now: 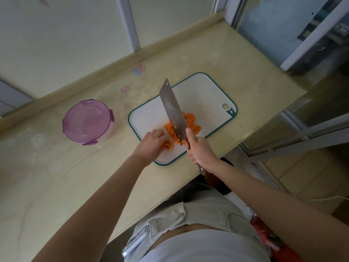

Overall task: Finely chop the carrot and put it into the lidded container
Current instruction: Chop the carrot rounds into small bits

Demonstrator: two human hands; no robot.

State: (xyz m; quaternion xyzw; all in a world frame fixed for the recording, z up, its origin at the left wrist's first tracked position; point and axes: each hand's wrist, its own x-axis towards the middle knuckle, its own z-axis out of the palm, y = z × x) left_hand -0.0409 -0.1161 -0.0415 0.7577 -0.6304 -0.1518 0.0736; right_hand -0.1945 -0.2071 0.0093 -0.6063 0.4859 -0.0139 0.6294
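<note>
Carrot bits [171, 129]: light, loose; scoop from cutting board [205, 95].
My left hand [153, 141] curls over them; right hand [200, 150] grips cleaver [172, 108].

The person wears a pale white top [198, 248] and light grey-beige bottoms [207, 210] with a stitched front pocket [166, 218]. The left hand [153, 142], right hand [200, 150] and both forearms [105, 188] are bare.

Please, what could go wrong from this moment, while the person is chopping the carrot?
1. The left hand holds the chopped carrot right beside the cleaver; a slip could cut the fingers.
2. The cutting board lies close to the edge of the counter, so pieces might fall to the floor.
3. The container is closed, so carrot carried over now would probably spill.
</note>
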